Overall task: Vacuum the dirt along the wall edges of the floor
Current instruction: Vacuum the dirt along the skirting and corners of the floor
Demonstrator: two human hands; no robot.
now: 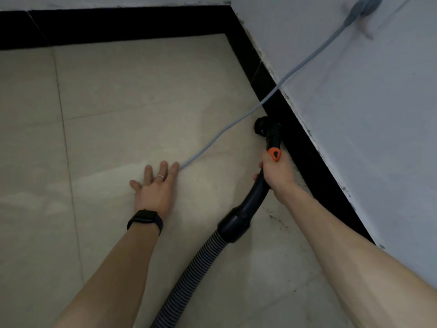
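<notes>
Beige tile floor (118, 102), white wall (354, 114), and black skirting (307, 150) turn corner ahead. Ribbed hose (189, 273): judged light, floppy, trails behind. Steer by stiff curved tube (250, 202); right hand (277, 172) wrapped round it below orange tab. Grey cable (212, 140) slants from wall to fingertips of left hand (153, 185), crossing path to corner, likely snag. Left hand flat, fingers spread on tile. Nozzle (266, 127) on floor against skirting. Dark dirt specks (276, 220) lie beside skirting, nearer camera than nozzle.

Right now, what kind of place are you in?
Probably an indoor room's corner, maybe a home: pale floor tiles, black skirting board under white walls, a grey cable up the wall, and a vacuum hose in the right hand.
</notes>
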